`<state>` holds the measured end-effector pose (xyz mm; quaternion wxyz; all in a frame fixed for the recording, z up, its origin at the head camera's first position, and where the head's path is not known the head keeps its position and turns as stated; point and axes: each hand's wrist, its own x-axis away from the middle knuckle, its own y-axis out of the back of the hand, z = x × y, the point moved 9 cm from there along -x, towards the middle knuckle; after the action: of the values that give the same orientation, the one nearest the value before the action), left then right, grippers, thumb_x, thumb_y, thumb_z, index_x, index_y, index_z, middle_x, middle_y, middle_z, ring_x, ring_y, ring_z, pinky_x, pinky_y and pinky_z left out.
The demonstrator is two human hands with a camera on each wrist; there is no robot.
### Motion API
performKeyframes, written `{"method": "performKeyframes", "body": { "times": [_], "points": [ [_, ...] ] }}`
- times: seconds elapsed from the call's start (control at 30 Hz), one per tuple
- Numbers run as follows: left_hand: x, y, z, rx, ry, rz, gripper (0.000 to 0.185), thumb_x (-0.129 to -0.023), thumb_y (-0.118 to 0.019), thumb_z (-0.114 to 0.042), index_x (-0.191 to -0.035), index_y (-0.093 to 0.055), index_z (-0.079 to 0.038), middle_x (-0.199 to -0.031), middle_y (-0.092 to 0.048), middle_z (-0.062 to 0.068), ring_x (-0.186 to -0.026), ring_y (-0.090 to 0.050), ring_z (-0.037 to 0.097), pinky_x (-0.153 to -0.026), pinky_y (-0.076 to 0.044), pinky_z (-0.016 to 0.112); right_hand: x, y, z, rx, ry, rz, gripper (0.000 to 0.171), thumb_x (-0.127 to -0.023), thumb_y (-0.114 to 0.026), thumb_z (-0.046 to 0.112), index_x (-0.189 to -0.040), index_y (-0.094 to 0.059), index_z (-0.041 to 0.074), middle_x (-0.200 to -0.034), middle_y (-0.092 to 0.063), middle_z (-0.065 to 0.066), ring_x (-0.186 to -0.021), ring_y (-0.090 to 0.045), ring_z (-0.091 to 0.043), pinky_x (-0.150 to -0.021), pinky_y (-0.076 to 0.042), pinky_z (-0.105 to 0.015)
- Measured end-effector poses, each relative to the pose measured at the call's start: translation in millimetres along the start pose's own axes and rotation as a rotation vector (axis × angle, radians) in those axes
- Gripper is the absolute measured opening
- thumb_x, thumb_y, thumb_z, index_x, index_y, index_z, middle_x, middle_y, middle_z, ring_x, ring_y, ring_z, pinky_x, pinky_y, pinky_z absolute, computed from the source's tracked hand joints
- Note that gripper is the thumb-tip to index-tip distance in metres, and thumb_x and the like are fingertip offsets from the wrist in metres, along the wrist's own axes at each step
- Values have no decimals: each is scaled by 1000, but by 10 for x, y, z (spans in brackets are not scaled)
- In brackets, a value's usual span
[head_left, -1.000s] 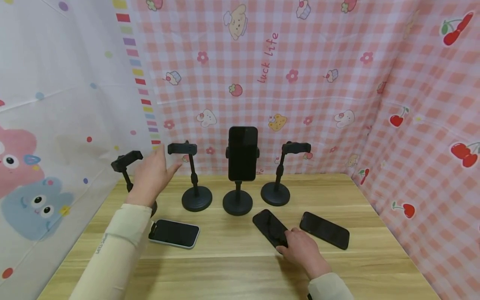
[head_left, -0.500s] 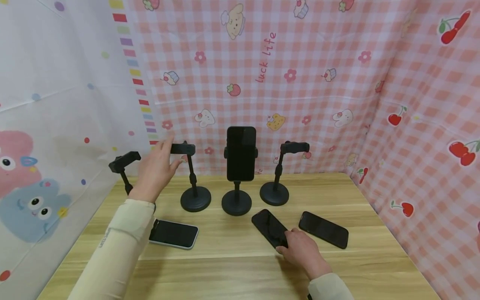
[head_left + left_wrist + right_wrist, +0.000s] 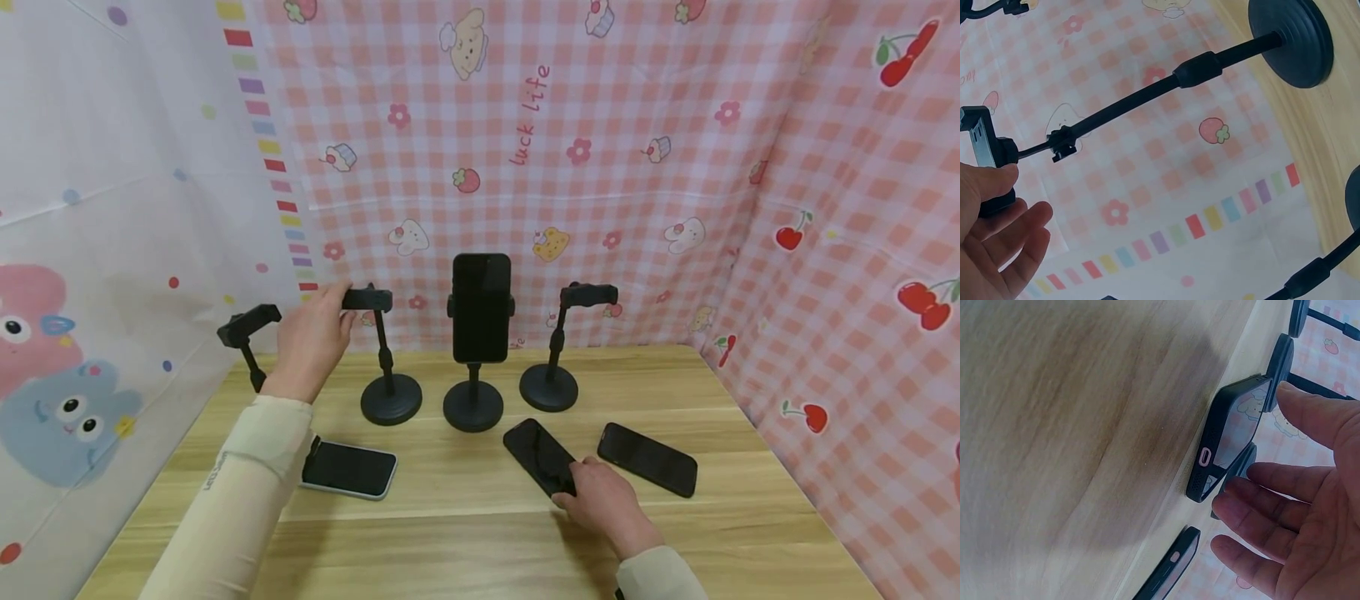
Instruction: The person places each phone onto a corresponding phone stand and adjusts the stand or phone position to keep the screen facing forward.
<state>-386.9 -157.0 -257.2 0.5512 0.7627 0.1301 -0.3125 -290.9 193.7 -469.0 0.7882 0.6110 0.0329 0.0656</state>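
Observation:
My left hand [image 3: 337, 307] is up at the left end of the clamp [image 3: 367, 298] of the second black phone stand [image 3: 391, 398]. In the left wrist view the thumb [image 3: 988, 181] lies on the clamp [image 3: 985, 147], which sits pinched between thumb and fingers. My right hand [image 3: 573, 487] rests with straight fingers on the near end of a black phone [image 3: 538, 454] that lies flat on the wooden table [image 3: 465, 542]. In the right wrist view that phone [image 3: 1225, 434] lies between the thumb and the fingertips [image 3: 1254, 472].
The middle stand [image 3: 473, 406] holds an upright black phone [image 3: 482, 307]. Empty stands are at the right [image 3: 551, 387] and far left [image 3: 249, 323]. A white-edged phone [image 3: 348, 468] and another black phone [image 3: 647, 458] lie on the table. Patterned cloth walls close in the back and sides.
My left hand moved right and up from open air to the second stand's clamp and took hold of its end. The right hand stayed on the phone.

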Motion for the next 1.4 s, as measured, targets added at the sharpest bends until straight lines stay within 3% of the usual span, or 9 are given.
{"method": "performKeyframes", "body": {
  "times": [0.47,0.83,1.4],
  "points": [
    [11,55,-139,-48,-66,-44,25,-92,-73,-17,-111,-63,-4,-99,-71,16,-69,-67,34,-57,-52,50,-5,18,29,-9,21,-15,51,-85,-78,32,-113,-65,-9,-106,-63,-22,-97,-64,-37,-84,-51,-50],
    [54,127,-285,-123,-133,-77,25,-87,-78,-19,-96,-61,-3,-76,-67,13,-51,-58,30,-46,-47,43,-15,22,42,-4,24,-22,50,-85,-78,32,-112,-65,-8,-101,-63,-20,-93,-64,-35,-81,-52,-50],
    [131,184,-427,-117,-153,-45,24,-87,-78,-17,-101,-66,-1,-79,-70,14,-57,-62,32,-50,-48,45,-5,20,72,-5,19,-9,51,-85,-77,33,-114,-64,-8,-104,-62,-22,-95,-64,-36,-82,-52,-50]
  ]
}}
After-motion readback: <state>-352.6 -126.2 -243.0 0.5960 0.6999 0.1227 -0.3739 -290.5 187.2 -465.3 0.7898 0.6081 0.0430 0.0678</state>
